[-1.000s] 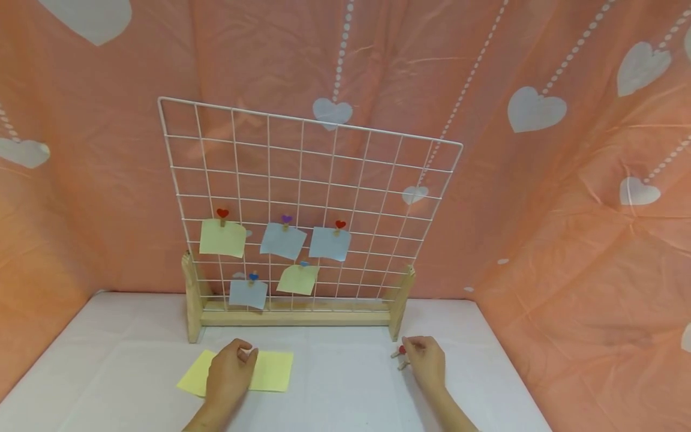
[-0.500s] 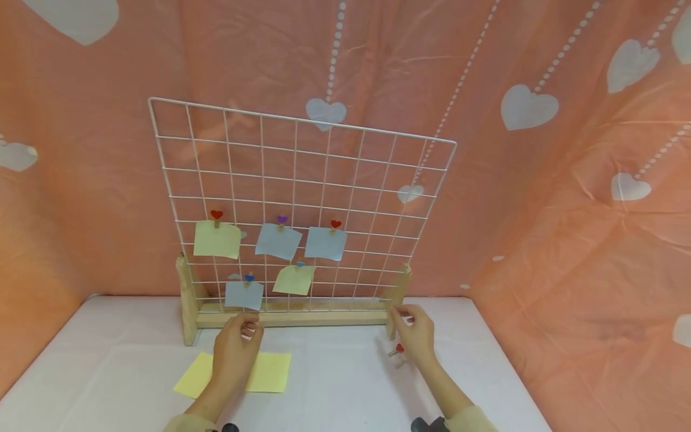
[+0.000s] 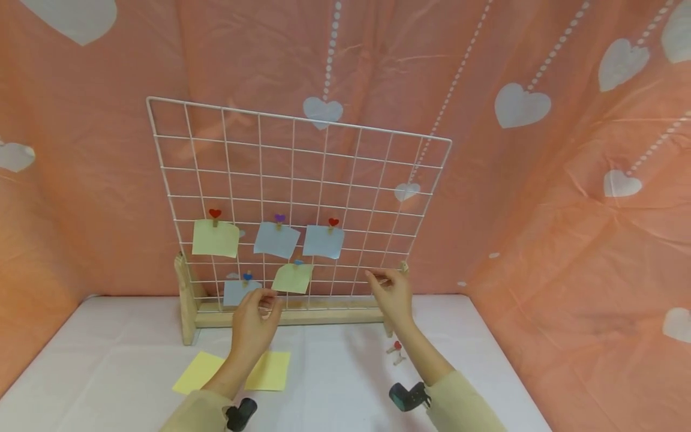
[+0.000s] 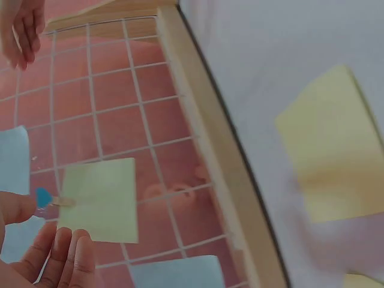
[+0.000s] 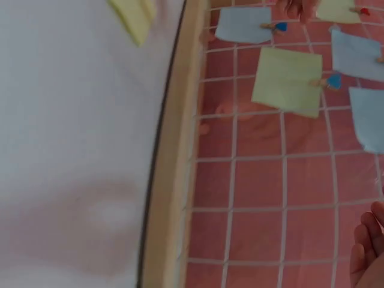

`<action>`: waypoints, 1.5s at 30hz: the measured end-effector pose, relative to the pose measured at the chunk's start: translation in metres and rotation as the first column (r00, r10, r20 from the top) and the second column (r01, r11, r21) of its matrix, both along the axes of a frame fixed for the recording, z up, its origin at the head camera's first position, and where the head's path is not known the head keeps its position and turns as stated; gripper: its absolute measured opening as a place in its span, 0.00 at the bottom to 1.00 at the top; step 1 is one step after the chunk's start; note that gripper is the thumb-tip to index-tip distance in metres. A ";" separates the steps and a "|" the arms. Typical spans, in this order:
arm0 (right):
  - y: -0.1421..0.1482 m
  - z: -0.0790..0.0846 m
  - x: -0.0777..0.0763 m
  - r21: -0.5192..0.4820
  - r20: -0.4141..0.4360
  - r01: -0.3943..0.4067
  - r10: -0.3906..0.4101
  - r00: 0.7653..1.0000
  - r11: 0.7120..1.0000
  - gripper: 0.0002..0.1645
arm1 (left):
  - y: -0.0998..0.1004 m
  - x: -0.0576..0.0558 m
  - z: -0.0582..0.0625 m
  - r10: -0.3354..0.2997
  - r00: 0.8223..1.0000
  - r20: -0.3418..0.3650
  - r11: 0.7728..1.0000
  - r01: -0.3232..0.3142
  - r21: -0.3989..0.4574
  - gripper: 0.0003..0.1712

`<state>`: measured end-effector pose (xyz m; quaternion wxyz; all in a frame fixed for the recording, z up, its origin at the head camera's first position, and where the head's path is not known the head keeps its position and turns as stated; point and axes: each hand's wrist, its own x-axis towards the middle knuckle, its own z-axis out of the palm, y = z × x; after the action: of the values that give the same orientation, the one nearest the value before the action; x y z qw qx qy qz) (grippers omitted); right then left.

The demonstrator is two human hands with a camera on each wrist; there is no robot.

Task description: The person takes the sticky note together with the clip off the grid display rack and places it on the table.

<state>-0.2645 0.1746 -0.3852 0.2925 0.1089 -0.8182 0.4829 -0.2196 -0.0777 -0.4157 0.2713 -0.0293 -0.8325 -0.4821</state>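
Both hands have just come up to the grid [image 3: 292,179], so the work seems to have passed to the notes clipped on it. From the left, the upper green note [image 3: 215,238] hangs left of the grid's middle, with the lower blue note [image 3: 237,293] near the grid's foot. The left hand [image 3: 255,324] is before the grid's lower left part, thumb and fingers parted and slightly bent, with nothing seen in them; whether the thumb touches the blue clip [image 4: 43,197] on the lower green note [image 3: 293,279] I cannot tell. The purple-clipped note [image 3: 276,239] and right blue note [image 3: 324,242] hang higher on the grid. The right hand [image 3: 393,297] is before the grid's lower right part, fingers loosely bent, no object visible in them. A second ago the left hand was over the yellow sheet [image 3: 198,372] in front of the grid's left half, and the right at the red clip [image 3: 397,345] before the grid's right foot; that sheet and clip remain there, and all five notes still hang on the grid.
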 end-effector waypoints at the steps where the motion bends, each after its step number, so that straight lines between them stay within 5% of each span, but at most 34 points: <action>1: -0.003 0.003 -0.001 -0.011 -0.007 -0.012 0.012 1.000 1.000 0.06 | 0.001 -0.001 0.003 -0.002 1.000 -0.003 1.000 0.003 0.002 0.09; 8: -0.020 0.020 -0.006 -0.091 -0.013 -0.061 0.060 0.998 0.994 0.10 | 0.009 -0.006 0.022 -0.027 0.999 -0.020 0.999 0.028 0.030 0.11; 14: -0.032 0.034 -0.007 -0.037 -0.026 -0.032 0.031 0.999 0.999 0.11 | 0.013 -0.011 0.035 -0.060 0.998 -0.007 0.995 0.060 0.083 0.15; 25: -0.048 0.057 -0.016 -0.104 -0.051 -0.157 0.152 0.987 0.982 0.14 | 0.020 -0.022 0.052 -0.155 0.988 -0.011 0.965 0.154 0.214 0.22; 32: -0.053 0.069 -0.022 0.091 -0.016 -0.137 0.139 0.990 0.986 0.17 | 0.030 -0.031 0.059 -0.198 0.979 0.037 0.956 0.185 0.229 0.24; 36: -0.057 0.075 -0.026 0.198 -0.064 -0.122 0.137 0.988 0.973 0.18 | 0.037 -0.036 0.063 -0.206 0.979 -0.003 0.958 0.202 0.203 0.25; 45: -0.062 0.100 -0.030 0.432 0.010 -0.136 0.145 0.989 0.891 0.20 | 0.049 -0.043 0.072 -0.135 0.991 -0.016 0.971 0.135 0.195 0.26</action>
<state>-0.2950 0.1124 -0.2851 0.2346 0.2352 -0.8914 0.3082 -0.2622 -0.0291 -0.3435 0.2405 -0.0594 -0.7767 -0.5791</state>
